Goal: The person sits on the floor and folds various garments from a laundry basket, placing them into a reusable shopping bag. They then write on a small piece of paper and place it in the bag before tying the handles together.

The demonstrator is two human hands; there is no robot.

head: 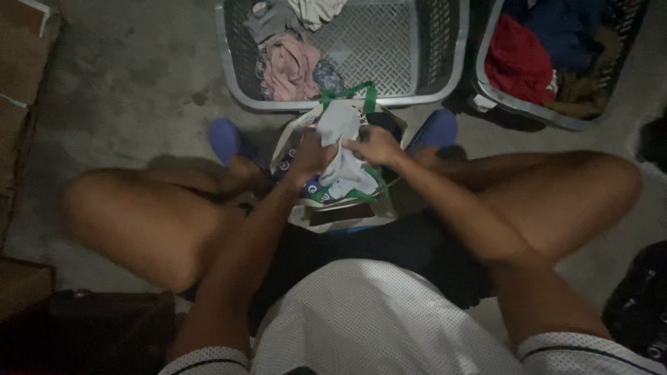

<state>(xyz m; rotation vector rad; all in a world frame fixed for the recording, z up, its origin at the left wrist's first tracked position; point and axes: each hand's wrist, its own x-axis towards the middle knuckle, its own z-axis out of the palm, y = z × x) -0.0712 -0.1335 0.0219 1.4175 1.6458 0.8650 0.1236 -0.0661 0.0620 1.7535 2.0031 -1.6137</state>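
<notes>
Our left hand [310,154] and right hand [376,145] had their fingers clenched on a pale grey garment [340,149], bunched in the mouth of a white tote bag with green handles [326,208] on the floor between our feet; beyond stood a grey laundry basket [445,80] with clothes.

Both hands, left hand [310,154] and right hand [379,146], on grey cloth [340,132] in tote bag [314,201]
</notes>
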